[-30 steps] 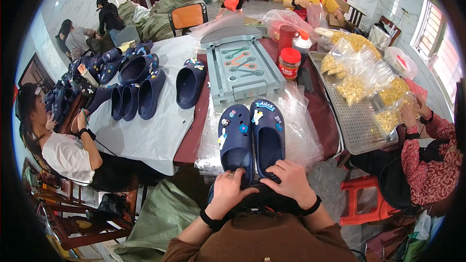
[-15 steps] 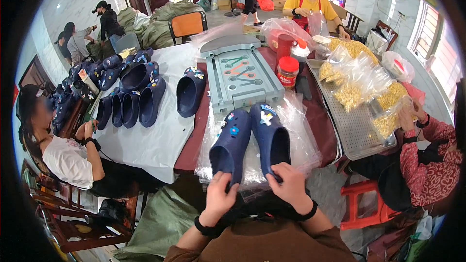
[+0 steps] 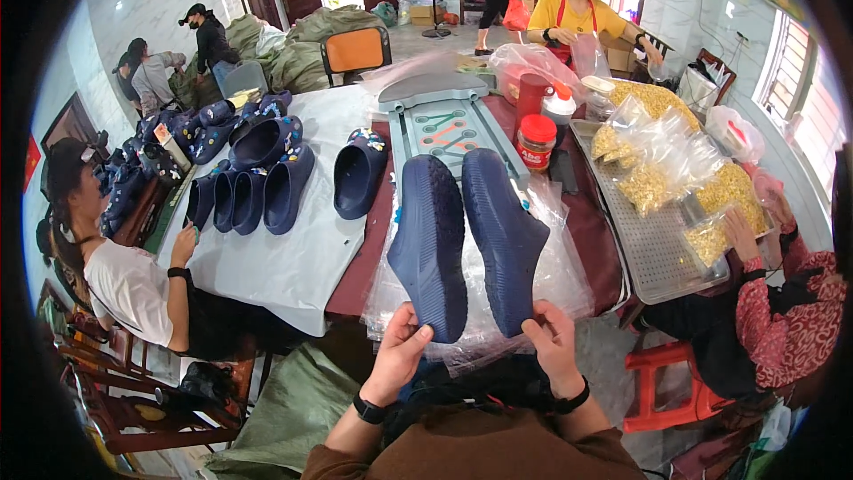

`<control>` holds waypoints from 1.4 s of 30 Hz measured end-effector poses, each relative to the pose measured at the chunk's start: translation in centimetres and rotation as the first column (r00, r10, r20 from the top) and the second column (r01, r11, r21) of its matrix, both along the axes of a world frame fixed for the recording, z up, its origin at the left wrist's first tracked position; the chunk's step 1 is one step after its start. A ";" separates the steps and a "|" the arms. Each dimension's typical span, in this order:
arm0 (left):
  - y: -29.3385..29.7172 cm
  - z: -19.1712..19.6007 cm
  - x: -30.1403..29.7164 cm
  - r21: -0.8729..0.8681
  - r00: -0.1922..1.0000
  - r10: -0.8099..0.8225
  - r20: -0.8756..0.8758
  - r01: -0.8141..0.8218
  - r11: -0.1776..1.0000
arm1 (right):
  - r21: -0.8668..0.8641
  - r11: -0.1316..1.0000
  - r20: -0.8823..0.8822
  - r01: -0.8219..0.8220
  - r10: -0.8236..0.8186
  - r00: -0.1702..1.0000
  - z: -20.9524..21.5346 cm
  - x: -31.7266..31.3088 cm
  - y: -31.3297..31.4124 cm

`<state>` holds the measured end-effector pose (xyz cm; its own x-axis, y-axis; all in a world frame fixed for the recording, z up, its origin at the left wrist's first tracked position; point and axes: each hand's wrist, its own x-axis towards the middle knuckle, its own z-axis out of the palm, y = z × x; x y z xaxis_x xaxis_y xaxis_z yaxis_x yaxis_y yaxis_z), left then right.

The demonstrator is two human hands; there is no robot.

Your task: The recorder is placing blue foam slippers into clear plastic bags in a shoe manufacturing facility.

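Now soles up: two navy foam clogs held side by side above the crinkled clear plastic sheet (image 3: 569, 276) on the desk (image 3: 604, 231). Left hand (image 3: 402, 357) gripping the heel of the left clog (image 3: 430, 244); right hand (image 3: 553, 347) gripping the heel of the right clog (image 3: 502, 236). Long axes running away from the hands, toes toward the grey moulded tray (image 3: 449, 129) beyond the sheet, heels nearest, one per hand. Left of the sheet, a row of matching clogs (image 3: 253, 196) lying on white paper.
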<state>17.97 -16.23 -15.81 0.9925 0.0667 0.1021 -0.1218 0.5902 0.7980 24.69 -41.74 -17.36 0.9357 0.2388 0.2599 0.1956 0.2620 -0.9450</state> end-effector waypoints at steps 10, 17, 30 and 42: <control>-2.7 -0.3 0.9 0.362 1.000 -0.011 0.007 0.008 0.932 | -0.078 0.994 -0.022 -0.076 0.075 0.997 -1.4 0.2 0.6; -3.5 1.1 1.8 0.745 0.994 0.036 -0.101 0.051 0.665 | -0.171 0.973 -0.191 -0.156 0.123 0.974 -2.7 1.8 -0.1; -3.4 -2.1 2.3 0.943 0.951 -0.184 0.248 -0.193 0.270 | -0.443 0.877 0.278 0.186 -0.063 0.958 1.1 2.2 2.3; -2.8 -1.3 1.4 0.906 0.927 -0.159 0.339 -0.276 0.321 | -0.486 0.806 0.256 0.337 -0.238 0.937 0.0 3.1 1.0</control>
